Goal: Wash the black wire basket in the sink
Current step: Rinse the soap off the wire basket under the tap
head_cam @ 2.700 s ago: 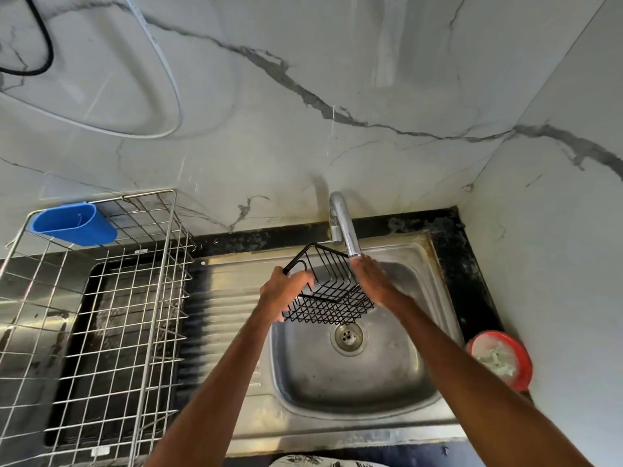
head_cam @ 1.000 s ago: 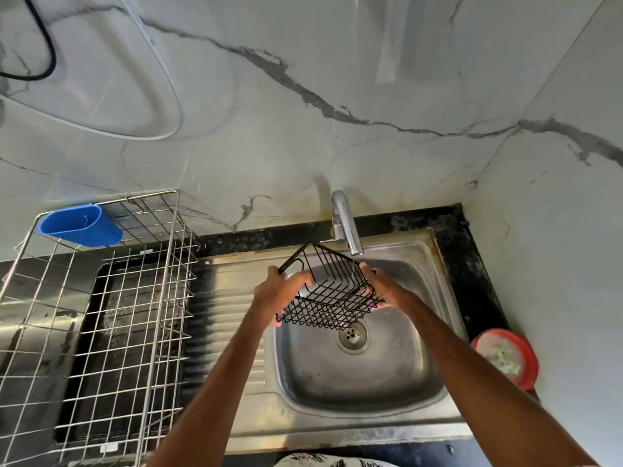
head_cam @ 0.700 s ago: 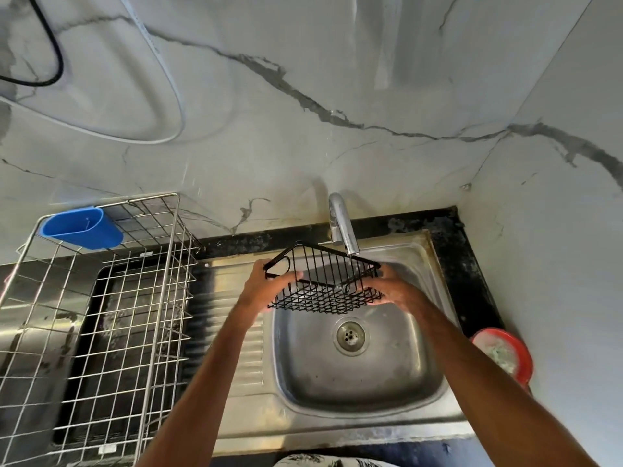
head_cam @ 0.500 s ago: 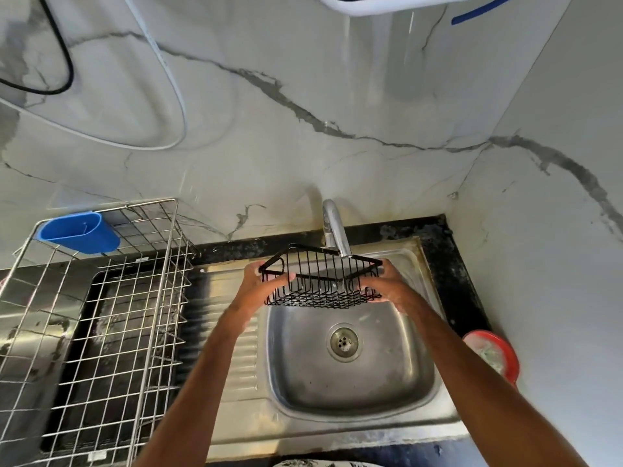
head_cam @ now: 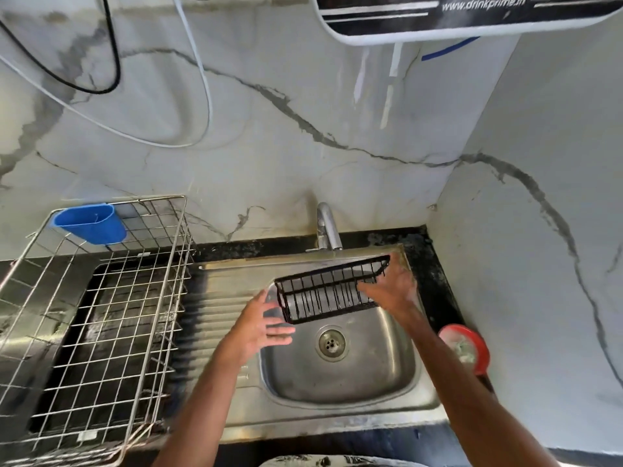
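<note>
right hand (head_cam: 392,291) grips the basket (head_cam: 320,296) tilted over the sink (head_cam: 354,385), likely to drain. left hand (head_cam: 259,328) is open beside it

Right hand (head_cam: 391,291) grips the black wire basket (head_cam: 323,294) by its right end, tilted over the sink (head_cam: 303,416) below the tap (head_cam: 326,227); left hand (head_cam: 263,328) spread open just beside its left corner.

The black wire basket (head_cam: 323,294), long and narrow with thin parallel bars, is held tipped on its side above the back of the stainless steel sink (head_cam: 337,412). Its left end sits lower, and its raised right end is gripped by the right hand (head_cam: 394,291).
</note>
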Demonstrator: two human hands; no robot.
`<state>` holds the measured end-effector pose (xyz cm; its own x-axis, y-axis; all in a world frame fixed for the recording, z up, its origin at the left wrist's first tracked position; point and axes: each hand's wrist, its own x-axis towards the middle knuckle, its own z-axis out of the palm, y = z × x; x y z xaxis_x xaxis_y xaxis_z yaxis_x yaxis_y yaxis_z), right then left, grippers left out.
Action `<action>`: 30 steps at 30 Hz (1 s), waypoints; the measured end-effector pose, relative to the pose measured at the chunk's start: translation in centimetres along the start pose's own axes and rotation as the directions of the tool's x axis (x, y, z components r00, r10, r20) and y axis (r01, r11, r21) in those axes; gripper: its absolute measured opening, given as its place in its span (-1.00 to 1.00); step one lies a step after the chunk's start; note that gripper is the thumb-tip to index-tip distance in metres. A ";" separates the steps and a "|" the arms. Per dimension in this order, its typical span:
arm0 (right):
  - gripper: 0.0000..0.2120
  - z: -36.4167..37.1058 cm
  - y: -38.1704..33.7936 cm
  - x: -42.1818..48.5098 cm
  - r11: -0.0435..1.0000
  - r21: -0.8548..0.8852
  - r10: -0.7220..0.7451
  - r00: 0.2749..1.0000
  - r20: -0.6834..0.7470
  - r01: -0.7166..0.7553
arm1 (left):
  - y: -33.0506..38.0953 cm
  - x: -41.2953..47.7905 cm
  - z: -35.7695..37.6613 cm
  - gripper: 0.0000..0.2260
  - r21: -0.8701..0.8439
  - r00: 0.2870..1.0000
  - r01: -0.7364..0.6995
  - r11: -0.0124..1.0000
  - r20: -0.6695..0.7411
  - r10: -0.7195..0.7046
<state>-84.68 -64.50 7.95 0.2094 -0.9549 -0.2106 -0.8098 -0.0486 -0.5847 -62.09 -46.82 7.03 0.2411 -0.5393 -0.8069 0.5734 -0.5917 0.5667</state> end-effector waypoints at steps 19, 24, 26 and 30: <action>-0.16 -1.2 -1.9 -7.5 0.896 -0.206 -0.401 0.916 0.010 0.394 | -3.6 -1.2 3.4 -0.83 -0.347 0.979 0.188 0.919 -0.009 -0.203; -0.35 -4.4 -1.9 -6.8 0.913 0.083 -0.400 0.917 -0.010 0.399 | -2.5 0.5 1.7 -0.74 -0.347 0.984 0.165 0.923 -0.007 -0.178; -0.32 -5.5 -1.4 -6.3 0.924 0.151 -0.362 0.931 0.049 0.351 | -2.2 1.2 1.0 -0.76 -0.308 0.984 0.164 0.937 -0.010 -0.175; -0.37 -6.4 -0.4 -5.3 0.932 0.268 -0.281 0.954 0.106 0.245 | -1.8 2.4 -0.3 -0.77 -0.213 0.980 0.185 0.959 -0.036 -0.197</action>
<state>-88.96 -61.29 14.30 0.4856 -0.8661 -0.1191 -0.5563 -0.2010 -0.8063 -62.28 -46.88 4.01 0.1511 -0.3901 -0.9083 0.7613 -0.5401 0.3586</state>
